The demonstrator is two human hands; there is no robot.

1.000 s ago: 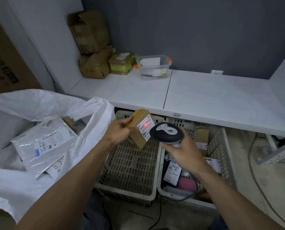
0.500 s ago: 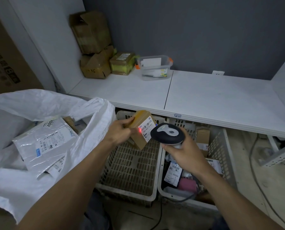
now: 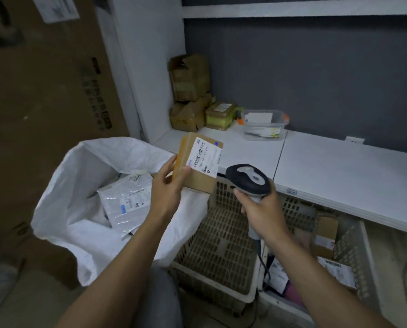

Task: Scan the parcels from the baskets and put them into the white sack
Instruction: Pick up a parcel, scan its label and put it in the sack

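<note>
My left hand (image 3: 168, 185) grips a small brown cardboard parcel (image 3: 197, 176) with a white barcode label, held upright above the sack's right rim. My right hand (image 3: 260, 210) holds a black and grey barcode scanner (image 3: 248, 179) by its handle, its head just right of the parcel. The white sack (image 3: 79, 176) stands open at the left with grey plastic mailers (image 3: 126, 200) inside. Below the hands sits a beige lattice basket (image 3: 219, 242) with nothing visible in it. A second basket (image 3: 354, 252) to its right holds several parcels (image 3: 325, 235).
A white shelf (image 3: 339, 169) runs above the baskets. At its back left corner stand stacked brown boxes (image 3: 189, 91), a yellow-taped box (image 3: 221, 114) and a clear plastic tub (image 3: 264, 124). A big cardboard carton (image 3: 43, 91) fills the left side. The scanner cable (image 3: 264, 261) hangs into the right basket.
My left hand has lifted the parcel up and left, away from the scanner head and towards the sack. The red scan light is gone. The camera has turned left and up.
</note>
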